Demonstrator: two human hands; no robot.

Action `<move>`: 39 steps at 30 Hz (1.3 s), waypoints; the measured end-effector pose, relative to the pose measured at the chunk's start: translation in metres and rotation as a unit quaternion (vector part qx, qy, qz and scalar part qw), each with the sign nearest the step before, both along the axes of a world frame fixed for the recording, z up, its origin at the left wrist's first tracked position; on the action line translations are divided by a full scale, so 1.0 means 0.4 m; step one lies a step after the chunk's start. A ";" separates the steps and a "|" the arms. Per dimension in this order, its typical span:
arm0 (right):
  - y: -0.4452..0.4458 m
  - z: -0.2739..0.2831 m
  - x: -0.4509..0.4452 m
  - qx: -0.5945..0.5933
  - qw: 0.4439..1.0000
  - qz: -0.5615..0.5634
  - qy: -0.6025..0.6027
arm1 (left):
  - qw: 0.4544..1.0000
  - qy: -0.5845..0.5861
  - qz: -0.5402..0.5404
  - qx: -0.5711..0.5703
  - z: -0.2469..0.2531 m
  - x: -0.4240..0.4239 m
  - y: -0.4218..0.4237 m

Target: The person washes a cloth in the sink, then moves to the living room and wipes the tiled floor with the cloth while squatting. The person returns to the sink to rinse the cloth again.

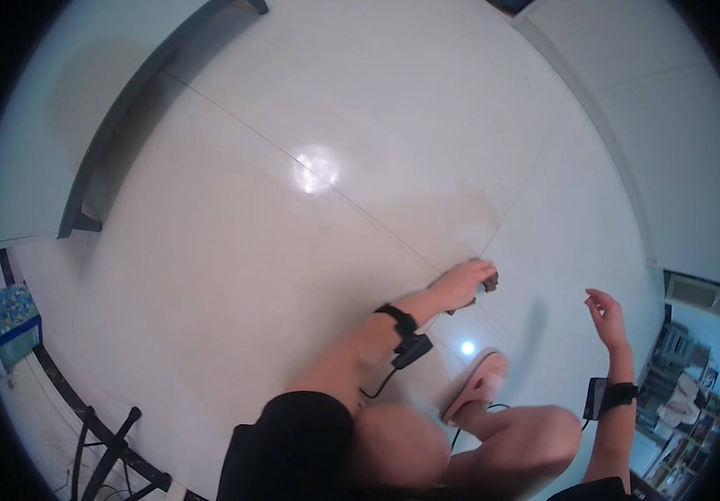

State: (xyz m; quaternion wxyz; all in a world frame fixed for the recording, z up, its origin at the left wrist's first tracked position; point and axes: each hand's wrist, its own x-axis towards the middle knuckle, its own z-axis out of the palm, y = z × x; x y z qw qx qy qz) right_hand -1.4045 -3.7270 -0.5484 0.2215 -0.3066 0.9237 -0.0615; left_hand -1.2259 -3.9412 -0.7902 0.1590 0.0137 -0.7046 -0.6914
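Observation:
My left hand (pixel 463 285) reaches down to the glossy tiled floor, its fingers curled over a brown cloth (pixel 490 282), or a similar brown thing, that is mostly hidden beneath the palm. Bits of it show past the fingertips and below the wrist side. To the right, my right hand (pixel 605 316) is raised above the floor with fingers loosely bent and nothing in it. Each forearm wears a black strap with a small dark device, the left one (pixel 411 351) trailing a cable. A pink slipper (pixel 476 382) is on my foot, just below the left hand.
A pale piece of furniture with a grey edge and legs (pixel 78 213) stands at upper left. White cabinets (pixel 661 125) line the right. At lower left are a patterned box (pixel 15 319) and a black metal stand (pixel 109 444). Crowded shelves (pixel 686 432) show at lower right.

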 end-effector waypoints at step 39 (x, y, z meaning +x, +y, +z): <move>0.205 -0.420 -0.338 -0.304 0.931 0.059 -0.193 | 0.842 -0.380 0.173 -0.342 0.449 0.474 -0.292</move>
